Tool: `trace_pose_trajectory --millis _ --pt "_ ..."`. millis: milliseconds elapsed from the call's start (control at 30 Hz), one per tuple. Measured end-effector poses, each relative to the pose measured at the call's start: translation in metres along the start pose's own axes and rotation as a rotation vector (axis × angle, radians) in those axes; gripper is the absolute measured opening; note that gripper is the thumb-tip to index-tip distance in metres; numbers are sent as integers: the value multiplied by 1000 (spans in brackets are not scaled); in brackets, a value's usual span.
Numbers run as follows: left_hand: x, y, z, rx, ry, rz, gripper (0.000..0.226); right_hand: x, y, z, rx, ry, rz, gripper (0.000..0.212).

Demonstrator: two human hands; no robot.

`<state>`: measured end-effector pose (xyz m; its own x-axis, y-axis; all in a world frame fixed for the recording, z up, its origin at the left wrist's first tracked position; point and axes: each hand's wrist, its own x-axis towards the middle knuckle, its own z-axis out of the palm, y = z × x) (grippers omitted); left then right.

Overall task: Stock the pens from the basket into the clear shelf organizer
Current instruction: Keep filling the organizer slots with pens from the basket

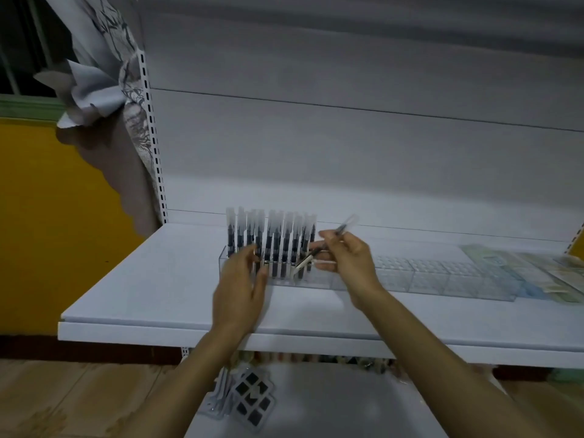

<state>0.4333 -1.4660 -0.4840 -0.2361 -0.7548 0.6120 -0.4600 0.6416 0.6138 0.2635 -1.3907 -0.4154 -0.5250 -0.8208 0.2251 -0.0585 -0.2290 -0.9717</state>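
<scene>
Insertion step: right hand (344,259) pinches several frosted-cap black-ink pens (347,225) at 3 o'clock of the row (271,245) standing in the clear plastic slotted organizer (420,273). Left hand (241,281), fingers loose, empty, at row's 6 o'clock. Next likely: seat one upright in adjacent free slot.

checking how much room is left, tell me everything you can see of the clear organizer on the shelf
The clear organizer is a long, low tray of see-through plastic, divided into a grid of small cells. It lies flat along the white shelf. Its left end is packed with upright pens, dark-bodied with frosted caps; the cells to the right look empty. The left hand reaches to its left front; contact is too blurred to tell. The right hand holds loose pens above it.
</scene>
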Motion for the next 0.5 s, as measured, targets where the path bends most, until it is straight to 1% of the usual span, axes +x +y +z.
trace_pose_trajectory --millis 33,67,133,167,233,300,400,500 --pt "0 -6 -6 32 83 -16 57 7 -4 -5 27 57 -4 13" --pt "0 -15 -10 91 101 -44 74 15 -7 -10 51 107 -7 15" --pt "0 -30 -15 205 -1 -138 98 28 -9 -15 55 172 -7 17" --pt "1 -36 -14 236 -61 -189 104 33 -9 -15 35 180 -6 17" --pt "2 -41 -10 296 -134 -234 105 39 -6 -11 -22 171 -20 15" --pt "4 -40 -7 357 -154 -238 99 42 -1 -6 -120 168 -58 12" --pt "3 -38 -7 357 -126 -256 93 43 12 -3 -413 117 -149 12" --pt "2 -37 -7 341 -103 -261 92 43 22 -1 -732 21 -191 22"
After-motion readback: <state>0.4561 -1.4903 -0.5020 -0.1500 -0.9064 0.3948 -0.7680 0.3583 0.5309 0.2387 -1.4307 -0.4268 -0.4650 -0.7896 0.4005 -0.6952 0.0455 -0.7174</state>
